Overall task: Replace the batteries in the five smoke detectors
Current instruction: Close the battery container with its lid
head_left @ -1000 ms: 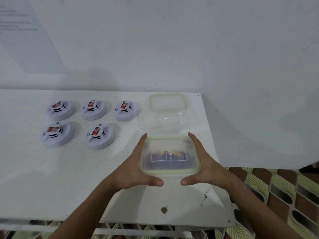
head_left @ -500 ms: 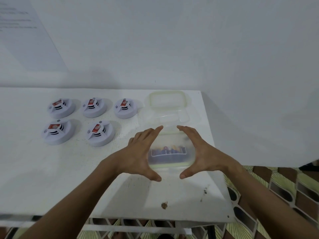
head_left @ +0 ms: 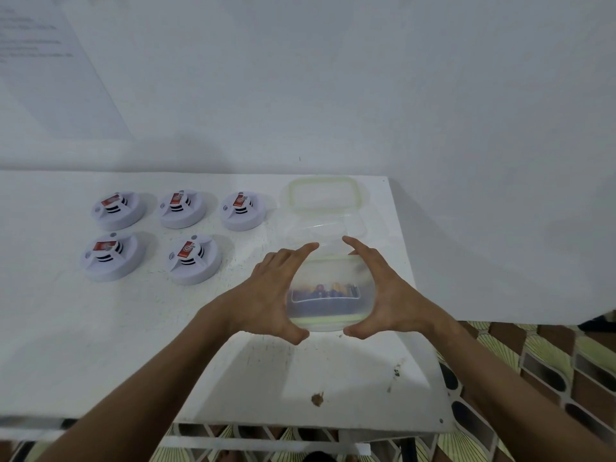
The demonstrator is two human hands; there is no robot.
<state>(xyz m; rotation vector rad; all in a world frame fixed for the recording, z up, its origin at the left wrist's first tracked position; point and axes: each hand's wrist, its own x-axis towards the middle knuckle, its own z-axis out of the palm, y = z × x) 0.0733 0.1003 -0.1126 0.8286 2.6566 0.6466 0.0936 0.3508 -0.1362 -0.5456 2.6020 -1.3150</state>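
Several white round smoke detectors (head_left: pixel 193 258) with red batteries on top lie in two rows on the left of the white table (head_left: pixel 100 345). A clear lidded container (head_left: pixel 325 295) with a pale green rim holds dark batteries and stands right of centre. My left hand (head_left: pixel 270 295) grips its left side and my right hand (head_left: pixel 380 291) grips its right side. On both hands the fingers reach over the far edge of the lid and the thumbs sit at the near edge.
Behind the gripped container stands a second clear container (head_left: pixel 326 228) without a lid, and a loose lid (head_left: pixel 323 195) lies against the wall. The table's right edge is close to my right hand. Patterned floor (head_left: pixel 550 361) shows beyond it.
Both hands moved from lying flat beside the container to wrapping it, with the fingers coming over the far edge of the lid. The detectors have not moved.
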